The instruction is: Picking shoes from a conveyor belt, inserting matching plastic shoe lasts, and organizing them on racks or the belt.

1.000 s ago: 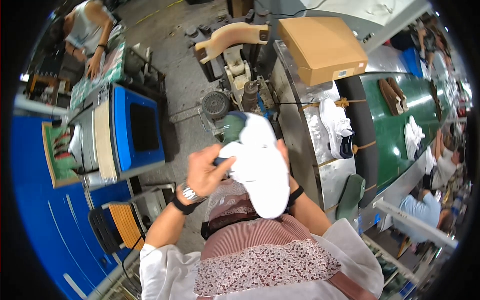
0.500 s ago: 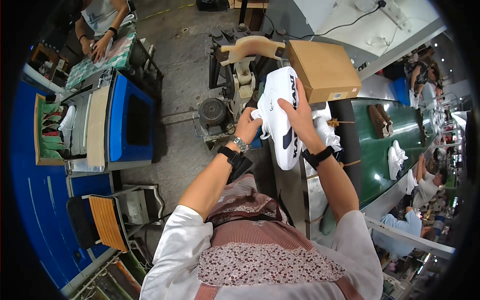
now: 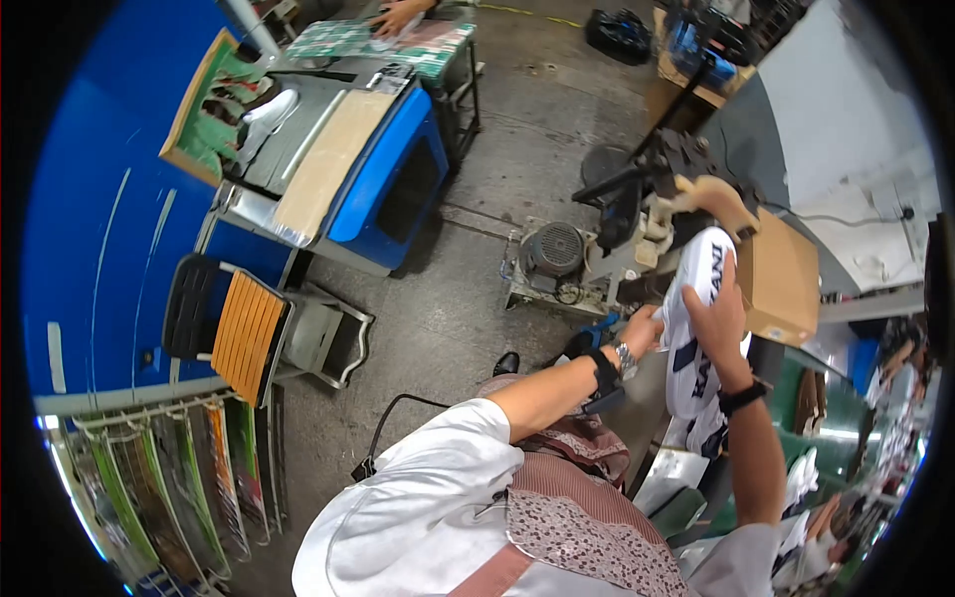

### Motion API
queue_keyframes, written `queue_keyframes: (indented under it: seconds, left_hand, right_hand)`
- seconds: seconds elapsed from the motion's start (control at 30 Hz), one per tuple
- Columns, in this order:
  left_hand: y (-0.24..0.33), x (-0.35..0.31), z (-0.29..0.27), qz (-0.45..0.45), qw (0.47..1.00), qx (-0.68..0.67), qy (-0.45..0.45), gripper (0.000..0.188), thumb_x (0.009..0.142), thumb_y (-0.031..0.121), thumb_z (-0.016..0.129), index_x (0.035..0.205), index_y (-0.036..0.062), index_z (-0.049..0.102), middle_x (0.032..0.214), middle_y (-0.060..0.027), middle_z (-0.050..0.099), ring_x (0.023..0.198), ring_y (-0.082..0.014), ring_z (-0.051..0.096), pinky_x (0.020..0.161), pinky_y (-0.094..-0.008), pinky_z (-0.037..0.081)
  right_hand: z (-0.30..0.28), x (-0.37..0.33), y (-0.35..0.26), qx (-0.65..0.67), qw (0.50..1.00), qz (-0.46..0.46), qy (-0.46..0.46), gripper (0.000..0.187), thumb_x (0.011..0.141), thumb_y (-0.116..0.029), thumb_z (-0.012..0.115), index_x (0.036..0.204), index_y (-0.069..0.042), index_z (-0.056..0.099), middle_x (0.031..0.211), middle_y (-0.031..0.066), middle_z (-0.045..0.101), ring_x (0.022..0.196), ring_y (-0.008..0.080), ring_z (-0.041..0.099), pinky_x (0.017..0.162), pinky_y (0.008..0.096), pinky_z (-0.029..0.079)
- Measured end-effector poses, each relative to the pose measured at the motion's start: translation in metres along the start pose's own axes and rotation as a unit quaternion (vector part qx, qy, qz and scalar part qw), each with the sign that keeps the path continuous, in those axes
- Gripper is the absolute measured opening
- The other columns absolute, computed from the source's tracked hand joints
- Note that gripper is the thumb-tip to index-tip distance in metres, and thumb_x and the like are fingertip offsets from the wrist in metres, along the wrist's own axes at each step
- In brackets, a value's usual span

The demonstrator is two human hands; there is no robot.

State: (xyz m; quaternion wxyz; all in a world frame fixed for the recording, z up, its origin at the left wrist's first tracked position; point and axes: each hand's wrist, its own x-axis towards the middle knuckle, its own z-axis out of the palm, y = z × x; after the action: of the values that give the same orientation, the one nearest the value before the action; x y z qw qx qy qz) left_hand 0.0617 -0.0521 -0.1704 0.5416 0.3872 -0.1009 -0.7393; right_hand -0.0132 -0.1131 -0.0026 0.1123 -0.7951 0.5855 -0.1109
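Wht shoe (image 3: 678,336) already picked up, gripped at 3 o'clock by R hand (image 3: 718,320), w/ 9 o'clock edge pinched by L hand (image 3: 643,330), not yet set down.

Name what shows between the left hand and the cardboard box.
From left hand to cardboard box, the head view shows the white shoe, then the right hand holding it.

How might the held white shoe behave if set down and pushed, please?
The white shoe would likely slide rather than roll, given its long shape. Its thick sole edge suggests it may bend only a little.
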Motion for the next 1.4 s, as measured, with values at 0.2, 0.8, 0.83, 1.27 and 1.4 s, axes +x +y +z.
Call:
queue_keyframes:
  seconds: [0.2, 0.8, 0.83, 1.27, 1.4]
  left_hand:
    - [-0.005, -0.053, -0.012, -0.180, 0.975, -0.097, -0.088, 0.071, 0.094, 0.067, 0.049, 0.134, 0.0087, 0.053, 0.128, -0.0070, 0.064, 0.117, -0.0192, 0.058, 0.088, -0.0358, 0.047]
    - [0.019, -0.067, 0.061, -0.019, 0.971, -0.236, -0.016, 0.069, 0.097, 0.061, 0.053, 0.143, 0.0091, 0.049, 0.132, -0.0039, 0.058, 0.118, -0.0192, 0.057, 0.104, -0.0342, 0.044]
    - [0.015, -0.062, 0.056, -0.007, 0.969, -0.241, -0.050, 0.068, 0.097, 0.060, 0.054, 0.143, 0.0094, 0.050, 0.131, -0.0036, 0.059, 0.117, -0.0187, 0.057, 0.104, -0.0339, 0.045]
    - [0.041, -0.108, -0.023, -0.118, 0.966, -0.127, -0.191, 0.082, 0.097, 0.063, 0.048, 0.149, 0.0006, 0.038, 0.140, -0.0158, 0.056, 0.124, -0.0308, 0.057, 0.105, -0.0441, 0.048]
    - [0.041, -0.153, -0.083, -0.080, 0.969, 0.117, -0.202, 0.099, 0.082, 0.063, 0.071, 0.146, -0.0041, 0.038, 0.134, -0.0143, 0.057, 0.121, -0.0263, 0.057, 0.102, -0.0400, 0.048]
  right_hand:
    - [0.005, -0.036, -0.012, 0.027, 0.998, -0.028, 0.043, 0.099, 0.079, -0.028, 0.075, 0.159, -0.010, 0.021, 0.119, 0.0279, 0.056, 0.106, 0.0445, 0.059, 0.091, 0.0487, 0.048]
    - [0.019, -0.058, 0.002, 0.072, 0.976, -0.076, 0.190, 0.100, 0.078, -0.027, 0.078, 0.156, 0.000, 0.022, 0.134, 0.0281, 0.051, 0.119, 0.0441, 0.053, 0.101, 0.0471, 0.044]
    - [0.019, -0.060, 0.002, 0.071, 0.976, -0.076, 0.192, 0.100, 0.077, -0.028, 0.078, 0.156, 0.001, 0.024, 0.134, 0.0276, 0.051, 0.119, 0.0437, 0.053, 0.101, 0.0462, 0.044]
    - [0.035, -0.147, -0.001, 0.612, 0.779, 0.030, 0.131, 0.089, 0.098, -0.025, 0.061, 0.159, -0.003, 0.000, 0.152, 0.0244, 0.037, 0.136, 0.0349, 0.045, 0.112, 0.0423, 0.036]
    - [0.063, -0.122, 0.023, 0.888, 0.383, 0.254, -0.030, 0.068, 0.101, -0.044, 0.056, 0.152, -0.007, 0.032, 0.139, 0.0165, 0.054, 0.118, 0.0240, 0.059, 0.100, 0.0374, 0.048]
